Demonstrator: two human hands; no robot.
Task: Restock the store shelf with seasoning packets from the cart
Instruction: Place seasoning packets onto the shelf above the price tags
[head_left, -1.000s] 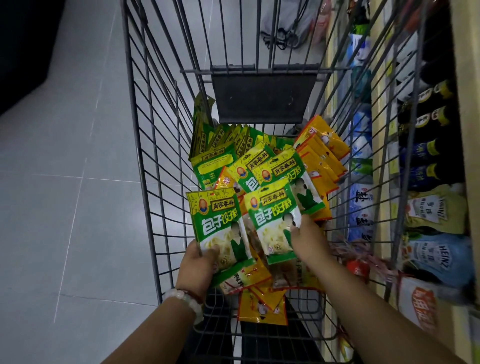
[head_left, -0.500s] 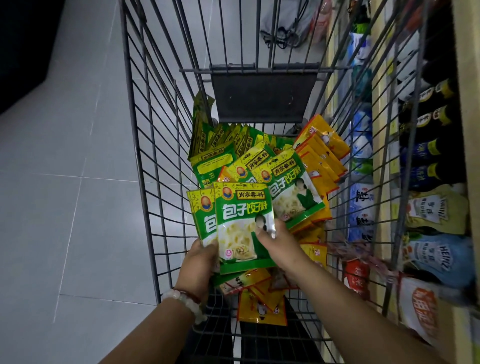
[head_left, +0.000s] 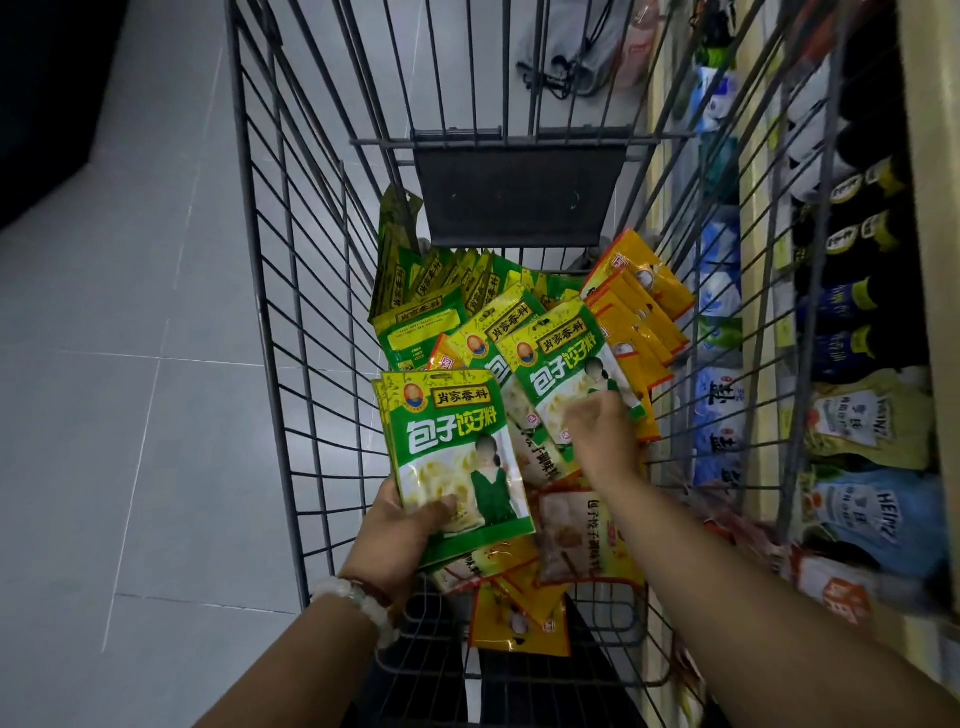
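A wire shopping cart (head_left: 270, 322) holds a heap of green seasoning packets (head_left: 457, 306) and orange-yellow packets (head_left: 639, 312). My left hand (head_left: 400, 530) grips a small stack of green packets (head_left: 452, 447) by its lower edge, held above the cart floor. My right hand (head_left: 602, 436) reaches over the pile with its fingers on the lower edge of another green packet (head_left: 561, 364); motion blur hides whether the fingers have closed on it.
The store shelf (head_left: 872, 364) runs along the right, close to the cart, with dark bottles and Heinz pouches (head_left: 878, 514). Grey tiled floor (head_left: 130, 415) lies to the left. A grey bag (head_left: 582, 57) sits on the floor beyond the cart.
My right hand laid its green packet onto the one in my left hand, let go, and moved up and right to another packet in the pile. The left hand stayed put.
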